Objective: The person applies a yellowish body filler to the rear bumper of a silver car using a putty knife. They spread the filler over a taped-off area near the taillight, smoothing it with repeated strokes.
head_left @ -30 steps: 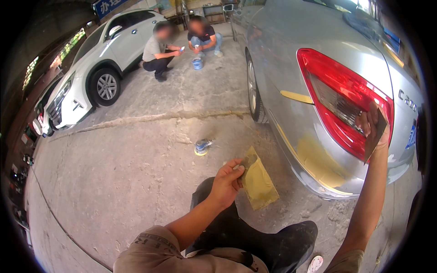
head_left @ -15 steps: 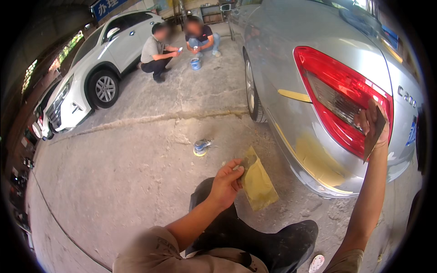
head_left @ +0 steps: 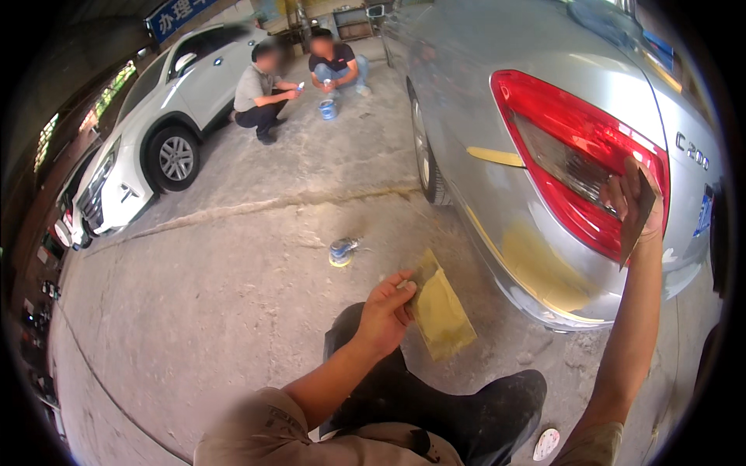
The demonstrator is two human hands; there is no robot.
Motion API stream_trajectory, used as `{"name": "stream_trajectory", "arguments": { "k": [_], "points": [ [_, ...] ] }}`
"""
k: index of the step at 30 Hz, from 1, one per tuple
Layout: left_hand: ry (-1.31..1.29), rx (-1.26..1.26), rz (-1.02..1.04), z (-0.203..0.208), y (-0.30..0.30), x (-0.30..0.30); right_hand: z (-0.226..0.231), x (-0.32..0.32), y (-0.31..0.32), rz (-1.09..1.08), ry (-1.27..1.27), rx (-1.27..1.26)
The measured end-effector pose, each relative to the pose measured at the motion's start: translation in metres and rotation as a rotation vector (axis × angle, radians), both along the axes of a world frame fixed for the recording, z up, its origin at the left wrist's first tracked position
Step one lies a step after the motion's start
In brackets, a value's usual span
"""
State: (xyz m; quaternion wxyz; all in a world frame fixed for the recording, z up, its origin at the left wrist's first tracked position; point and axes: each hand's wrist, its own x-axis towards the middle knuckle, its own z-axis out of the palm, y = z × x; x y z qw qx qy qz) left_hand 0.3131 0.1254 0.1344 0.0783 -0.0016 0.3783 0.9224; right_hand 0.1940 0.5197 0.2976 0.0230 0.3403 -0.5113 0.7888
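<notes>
My left hand (head_left: 386, 314) pinches the edge of a thin flat plate spread with yellow body filler (head_left: 444, 314), held out in front of my knees. In my right hand (head_left: 654, 211) is a dark, thin flat spreader (head_left: 639, 217), raised nearly edge-on before the red tail light (head_left: 579, 128) of a silver car. Whether these fingers touch the lamp I cannot tell. Yellow filler (head_left: 544, 268) coats the bumper corner below the lamp, and a narrow strip of it (head_left: 495, 157) runs left from the lamp's edge.
A blue sander (head_left: 341, 250) lies on the concrete floor beyond my left hand. Two people crouch farther back around a blue bucket (head_left: 328, 110). A white car (head_left: 210, 78) stands at the left. Near my right forearm, a round speckled disc (head_left: 546, 443) rests on the floor.
The view has shifted slightly, so the cars and people sit a little more to the left and the silver car higher. Both hands keep their holds and nearly the same places.
</notes>
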Motion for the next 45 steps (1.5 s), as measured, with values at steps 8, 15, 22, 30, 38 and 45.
{"name": "stream_trajectory", "arguments": {
  "k": [8,15,22,30,38,45],
  "points": [
    [0.101,0.054,0.161,0.019,-0.014,-0.036,0.006,0.004,-0.009,-0.042,-0.01,0.054],
    [0.278,0.144,0.187,0.032,-0.023,-0.077,0.005,0.018,-0.022,-0.236,-0.029,0.026],
    [0.259,0.215,0.11,0.004,-0.024,-0.094,0.007,0.026,-0.041,-0.529,-0.071,0.018],
    [0.169,0.233,0.171,-0.004,-0.035,-0.092,0.007,0.028,-0.052,-0.592,-0.104,0.019],
    [0.134,0.263,0.228,0.024,-0.018,-0.106,0.012,0.022,-0.054,-0.631,-0.127,-0.054],
    [0.282,0.434,0.219,0.047,0.023,-0.142,0.0,0.023,-0.015,-0.739,-0.045,0.003]
  ]
}}
